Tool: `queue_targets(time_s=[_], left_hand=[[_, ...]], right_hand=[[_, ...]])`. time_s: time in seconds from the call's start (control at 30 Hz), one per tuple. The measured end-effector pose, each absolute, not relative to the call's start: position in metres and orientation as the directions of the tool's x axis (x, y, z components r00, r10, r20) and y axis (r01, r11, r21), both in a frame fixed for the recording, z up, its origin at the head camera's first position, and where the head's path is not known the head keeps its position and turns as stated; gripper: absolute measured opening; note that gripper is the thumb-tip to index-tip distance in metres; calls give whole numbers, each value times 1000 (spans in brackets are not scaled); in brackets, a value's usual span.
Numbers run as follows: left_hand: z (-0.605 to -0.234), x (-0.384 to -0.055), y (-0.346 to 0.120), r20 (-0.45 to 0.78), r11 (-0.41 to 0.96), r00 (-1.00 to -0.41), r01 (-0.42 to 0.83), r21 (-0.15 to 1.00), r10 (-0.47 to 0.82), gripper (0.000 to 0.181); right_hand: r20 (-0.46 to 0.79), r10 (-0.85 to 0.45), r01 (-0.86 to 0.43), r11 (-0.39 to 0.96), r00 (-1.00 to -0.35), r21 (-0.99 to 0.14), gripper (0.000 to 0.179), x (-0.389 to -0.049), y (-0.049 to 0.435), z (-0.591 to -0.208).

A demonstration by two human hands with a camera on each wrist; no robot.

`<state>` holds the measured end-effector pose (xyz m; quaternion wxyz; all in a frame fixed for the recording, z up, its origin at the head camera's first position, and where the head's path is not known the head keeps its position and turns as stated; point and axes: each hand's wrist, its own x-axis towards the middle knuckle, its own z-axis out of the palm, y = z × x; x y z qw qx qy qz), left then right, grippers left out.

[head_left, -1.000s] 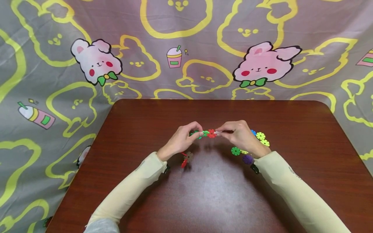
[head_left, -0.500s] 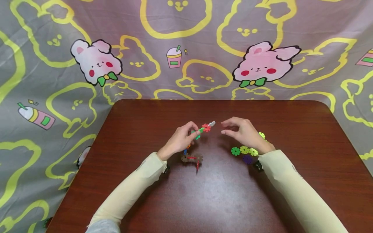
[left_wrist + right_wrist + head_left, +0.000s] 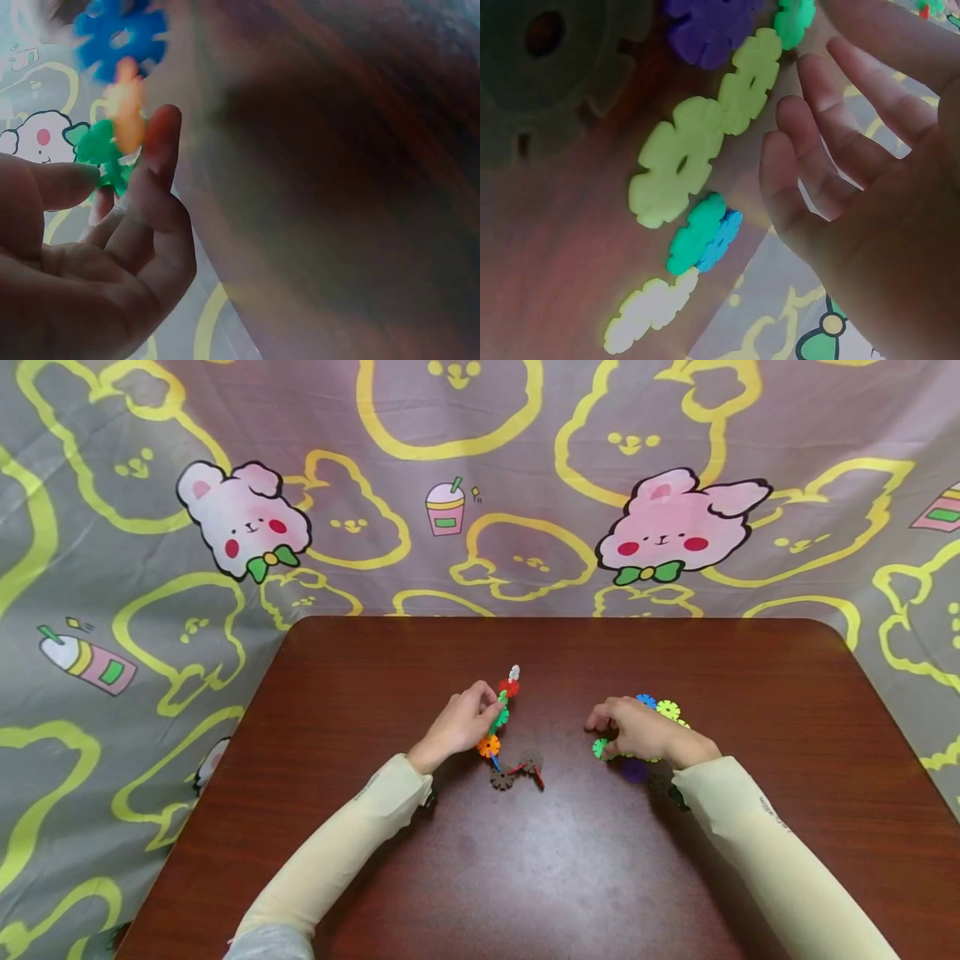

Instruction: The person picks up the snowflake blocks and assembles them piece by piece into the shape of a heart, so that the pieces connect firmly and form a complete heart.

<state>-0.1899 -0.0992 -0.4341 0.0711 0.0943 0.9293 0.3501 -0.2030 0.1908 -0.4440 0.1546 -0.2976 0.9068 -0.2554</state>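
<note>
My left hand (image 3: pixel 468 714) pinches a chain of notched plastic snowflake discs at its green disc (image 3: pixel 501 718). A red disc (image 3: pixel 510 688) and a white disc (image 3: pixel 514 672) form its far end. Toward me hang an orange disc (image 3: pixel 489 745), a blue disc (image 3: pixel 150 46), brown discs (image 3: pixel 502 778) and red ones. My right hand (image 3: pixel 645 729) is over the loose discs, fingers relaxed and slightly bent, thumb side right by a loose green disc (image 3: pixel 600 748). The right wrist view has its fingertips beside pale yellow discs (image 3: pixel 679 135), and the palm holds nothing.
Around my right hand lie a purple disc (image 3: pixel 634 770), a blue disc (image 3: pixel 647 702) and a yellow disc (image 3: pixel 668 709). A dark notched disc (image 3: pixel 562 82) looms close to the right wrist camera. The brown table (image 3: pixel 360 660) meets a patterned curtain (image 3: pixel 525 443) at its back edge.
My right hand has let go of the white disc at the chain's end and moved right and down to the loose discs. The left hand has turned the chain to run front to back.
</note>
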Motion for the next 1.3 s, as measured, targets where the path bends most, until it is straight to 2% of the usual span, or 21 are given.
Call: queue_targets(time_s=[0.23,0.57,0.77,0.93,1.03,1.13,1.23,1.3], left_hand=[[-441,-192,-99,-81,778,-979,98,621,188,14],[-445,-194,-105,-99,799,-980,82,595,174,13],[-443,-190,-109,-83,827,-972,142,544,222,15],[-441,-181,-107,0,844,-962,238,481,272,19],[-439,-174,-101,48,806,-925,353,475,378,25],[-438,-167,-94,53,752,-856,479,453,513,33],[-439,-162,-87,25,719,-795,561,410,606,39],[-440,-159,-82,-1,714,-774,584,386,633,41]], right_hand=[[-190,-605,-421,714,-773,-560,26,-202,191,-444],[-159,-623,-457,702,-766,-546,21,-200,181,-450],[-125,-622,-469,693,-773,-547,15,-196,174,-454],[-91,-597,-447,684,-797,-577,15,-190,171,-455],[-99,-574,-403,677,-813,-615,13,-186,168,-454],[-135,-546,-315,647,-827,-695,11,-182,166,-454],[-186,-532,-183,566,-826,-804,11,-177,164,-455],[-223,-533,-85,492,-816,-866,12,-172,163,-455]])
